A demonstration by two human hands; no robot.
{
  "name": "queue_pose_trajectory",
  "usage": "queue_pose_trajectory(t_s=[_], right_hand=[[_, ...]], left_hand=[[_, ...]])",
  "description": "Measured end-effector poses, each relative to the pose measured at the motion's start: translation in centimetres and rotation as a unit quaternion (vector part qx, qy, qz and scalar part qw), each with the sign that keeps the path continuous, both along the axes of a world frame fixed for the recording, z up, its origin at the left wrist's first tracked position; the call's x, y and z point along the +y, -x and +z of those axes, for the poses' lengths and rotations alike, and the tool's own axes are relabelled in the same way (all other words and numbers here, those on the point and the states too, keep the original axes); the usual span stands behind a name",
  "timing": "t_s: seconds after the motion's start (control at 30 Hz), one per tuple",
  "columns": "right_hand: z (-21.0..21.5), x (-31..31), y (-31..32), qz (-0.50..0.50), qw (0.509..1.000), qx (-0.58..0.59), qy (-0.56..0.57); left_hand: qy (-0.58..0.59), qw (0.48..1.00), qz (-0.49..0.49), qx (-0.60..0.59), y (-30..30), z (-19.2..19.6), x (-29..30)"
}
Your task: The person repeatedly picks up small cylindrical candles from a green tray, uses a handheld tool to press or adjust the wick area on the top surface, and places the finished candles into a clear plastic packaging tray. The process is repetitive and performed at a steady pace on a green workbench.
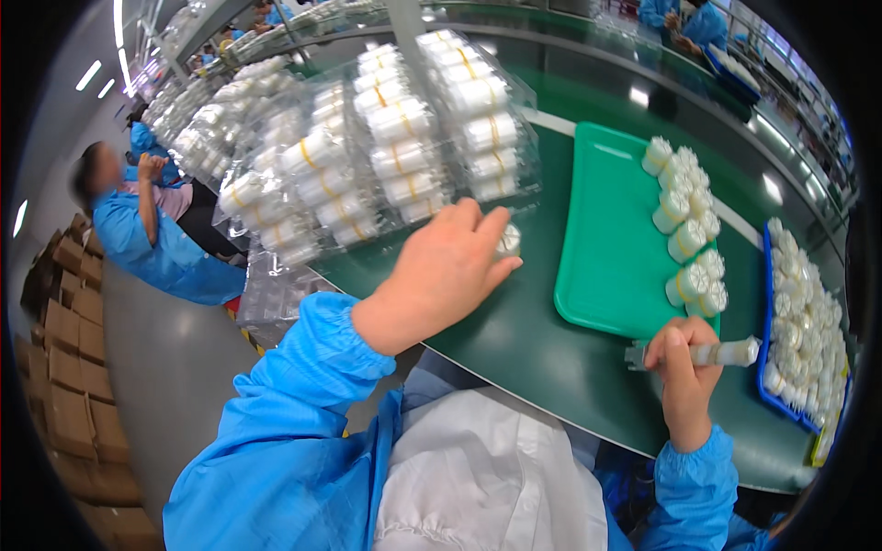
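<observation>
My left hand (446, 271) reaches over the dark green table beside the bagged rolls. Its thumb and fingers are closed around a small white cylindrical bundle (508, 241), whose round end shows between them. My right hand (684, 367) is wrapped around a slim, translucent whitish tube (726, 353), held sideways below the near right corner of the green tray (606, 230). One end of the tube sticks out left of the fist, the other to the right. Several white bundles (675, 207) with yellow bands stand along the tray's right side.
Clear plastic bags of yellow-banded white bundles (400, 138) lie along the table's far left. At the right stands a blue tray (767, 358) packed with white pieces. A person in blue (161, 230) sits at the left; cardboard boxes (78, 367) are stacked below.
</observation>
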State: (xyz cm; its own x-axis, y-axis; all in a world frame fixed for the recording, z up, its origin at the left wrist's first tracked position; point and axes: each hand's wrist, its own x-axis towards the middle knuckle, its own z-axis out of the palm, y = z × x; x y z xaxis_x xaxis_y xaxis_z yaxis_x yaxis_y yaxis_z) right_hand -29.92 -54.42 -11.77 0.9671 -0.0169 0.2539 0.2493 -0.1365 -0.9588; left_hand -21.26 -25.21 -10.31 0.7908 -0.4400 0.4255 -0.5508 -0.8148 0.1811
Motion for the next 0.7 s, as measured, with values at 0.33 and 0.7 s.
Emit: queue_pose_trajectory(t_s=[0.33, 0.7], right_hand=[[-0.5, -0.3, 0.5, 0.001, 1.0, 0.005, 0.002], [-1.1, 0.4, 0.1, 0.007, 0.998, -0.039, 0.039]], left_hand=[[0.165, 0.982, 0.093, 0.008, -1.3, 9.2, 8.0], [-0.323, 0.901, 0.288, -0.031, -12.0, 13.5, 17.3]])
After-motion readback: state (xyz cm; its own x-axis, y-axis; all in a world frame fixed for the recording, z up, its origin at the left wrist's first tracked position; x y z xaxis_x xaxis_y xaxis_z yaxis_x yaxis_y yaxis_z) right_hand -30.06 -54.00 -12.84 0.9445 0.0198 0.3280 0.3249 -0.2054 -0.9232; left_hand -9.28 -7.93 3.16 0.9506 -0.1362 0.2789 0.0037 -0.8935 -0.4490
